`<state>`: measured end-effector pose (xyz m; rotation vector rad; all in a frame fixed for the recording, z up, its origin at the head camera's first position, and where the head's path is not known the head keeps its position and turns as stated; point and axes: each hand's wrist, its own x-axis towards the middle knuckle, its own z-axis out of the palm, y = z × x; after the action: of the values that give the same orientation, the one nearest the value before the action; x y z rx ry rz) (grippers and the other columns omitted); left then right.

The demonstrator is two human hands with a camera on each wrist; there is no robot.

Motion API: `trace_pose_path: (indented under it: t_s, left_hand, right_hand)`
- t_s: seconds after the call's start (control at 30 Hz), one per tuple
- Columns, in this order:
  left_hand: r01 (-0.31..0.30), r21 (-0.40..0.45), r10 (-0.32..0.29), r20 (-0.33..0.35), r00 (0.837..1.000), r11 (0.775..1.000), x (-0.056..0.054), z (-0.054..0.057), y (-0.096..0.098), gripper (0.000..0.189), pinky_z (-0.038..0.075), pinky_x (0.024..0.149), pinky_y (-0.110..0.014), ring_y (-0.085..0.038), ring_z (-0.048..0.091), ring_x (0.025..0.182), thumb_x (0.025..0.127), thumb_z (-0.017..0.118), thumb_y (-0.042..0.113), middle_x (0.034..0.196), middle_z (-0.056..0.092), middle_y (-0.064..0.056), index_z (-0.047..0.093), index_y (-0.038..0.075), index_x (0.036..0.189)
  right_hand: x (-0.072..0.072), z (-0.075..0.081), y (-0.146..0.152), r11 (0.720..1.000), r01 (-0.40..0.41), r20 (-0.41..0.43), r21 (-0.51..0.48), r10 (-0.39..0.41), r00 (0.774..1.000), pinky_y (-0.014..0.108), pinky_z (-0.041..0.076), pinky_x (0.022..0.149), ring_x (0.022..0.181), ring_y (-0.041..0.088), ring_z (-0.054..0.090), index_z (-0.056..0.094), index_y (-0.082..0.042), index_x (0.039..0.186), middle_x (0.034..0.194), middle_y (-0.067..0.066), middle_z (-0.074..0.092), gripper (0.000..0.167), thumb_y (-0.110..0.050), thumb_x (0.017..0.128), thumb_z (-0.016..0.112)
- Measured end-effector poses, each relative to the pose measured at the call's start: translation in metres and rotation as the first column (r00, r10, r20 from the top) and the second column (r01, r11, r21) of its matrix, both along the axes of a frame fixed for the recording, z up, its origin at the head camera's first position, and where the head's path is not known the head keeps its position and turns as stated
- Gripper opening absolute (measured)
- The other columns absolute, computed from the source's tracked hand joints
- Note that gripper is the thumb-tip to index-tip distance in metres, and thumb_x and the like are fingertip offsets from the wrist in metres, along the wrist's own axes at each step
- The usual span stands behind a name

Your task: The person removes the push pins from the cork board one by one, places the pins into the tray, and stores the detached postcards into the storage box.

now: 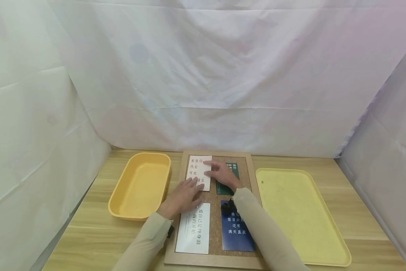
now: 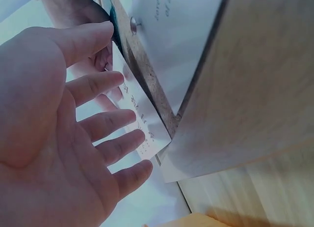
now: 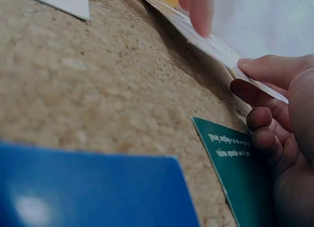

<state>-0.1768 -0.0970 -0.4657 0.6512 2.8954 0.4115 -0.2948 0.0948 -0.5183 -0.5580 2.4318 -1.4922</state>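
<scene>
A white card (image 1: 196,169) with printed characters lies over the upper left of a wood-framed corkboard (image 1: 215,229). My right hand (image 1: 223,175) pinches the card's right edge between thumb and finger; the right wrist view shows that edge lifted off the cork. My left hand (image 1: 182,197) has its fingers spread and rests them on the lower part of the card. Under the right hand is a green card (image 3: 240,173). A blue card (image 1: 237,241) lies at the lower right, partly covered by the right forearm. Another white card (image 1: 189,235) lies at the lower left.
A deep orange-yellow tray (image 1: 140,188) stands left of the board. To the right lies a flat pale yellow tray (image 1: 291,210). A metal pushpin (image 2: 133,25) shows in a white card. White cloth (image 1: 223,75) hangs behind and at both sides of the wooden table.
</scene>
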Motion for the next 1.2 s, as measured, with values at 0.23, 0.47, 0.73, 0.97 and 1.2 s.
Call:
trace_pose_path:
  t_s: [0.23, 0.47, 0.73, 0.97, 1.2]
  left_hand:
    - [0.006, 0.012, -0.006, -0.002, 1.000, 1.000, 0.001, 0.003, -0.001, 0.053, 0.026, 0.119, -0.055, -0.038, 0.033, 0.145, 0.099, 0.060, 0.037, 0.155, 0.039, -0.017, 0.051, 0.012, 0.145]
    - [0.034, 0.067, -0.030, -0.058, 0.998, 0.997, 0.001, 0.005, -0.007, 0.055, 0.030, 0.116, -0.055, -0.038, 0.039, 0.142, 0.098, 0.061, 0.034, 0.153, 0.043, -0.019, 0.049, 0.011, 0.146]
    - [0.028, 0.185, -0.013, -0.080, 0.997, 0.982, 0.005, 0.014, -0.018, 0.056, 0.035, 0.114, -0.056, -0.039, 0.043, 0.138, 0.098, 0.062, 0.033, 0.151, 0.044, -0.018, 0.046, 0.014, 0.149]
    - [-0.007, 0.247, 0.032, -0.099, 0.995, 0.969, 0.009, 0.026, -0.032, 0.055, 0.041, 0.112, -0.048, -0.030, 0.048, 0.136, 0.099, 0.061, 0.030, 0.148, 0.051, -0.011, 0.045, 0.017, 0.149]
    - [-0.068, 0.309, 0.102, -0.096, 0.990, 0.949, 0.015, 0.039, -0.051, 0.051, 0.040, 0.111, -0.051, -0.031, 0.049, 0.135, 0.099, 0.062, 0.028, 0.146, 0.053, -0.008, 0.049, 0.015, 0.146]
  right_hand:
    - [0.000, -0.001, 0.000, 1.000, 0.001, 0.008, -0.013, -0.001, 1.000, 0.055, 0.041, 0.109, 0.129, 0.026, 0.054, 0.062, -0.029, 0.134, 0.142, -0.005, 0.056, 0.043, -0.031, 0.093, 0.070]
    - [-0.001, -0.001, 0.001, 1.000, -0.009, 0.000, -0.019, 0.009, 1.000, 0.054, 0.043, 0.107, 0.127, 0.025, 0.055, 0.061, -0.026, 0.136, 0.141, -0.002, 0.057, 0.043, -0.031, 0.094, 0.069]
    - [0.000, 0.000, 0.001, 1.000, -0.011, -0.017, 0.002, 0.011, 1.000, 0.054, 0.044, 0.106, 0.128, 0.026, 0.054, 0.061, -0.022, 0.137, 0.142, 0.000, 0.056, 0.042, -0.030, 0.096, 0.066]
    - [0.001, 0.001, 0.000, 1.000, -0.018, -0.026, -0.001, 0.018, 0.999, 0.053, 0.043, 0.107, 0.130, 0.026, 0.053, 0.062, -0.021, 0.136, 0.142, 0.001, 0.056, 0.041, -0.029, 0.096, 0.065]
    - [0.000, 0.001, 0.001, 1.000, -0.005, -0.022, 0.007, 0.005, 1.000, 0.051, 0.044, 0.108, 0.131, 0.025, 0.053, 0.064, -0.022, 0.133, 0.141, 0.000, 0.057, 0.037, -0.028, 0.097, 0.065]
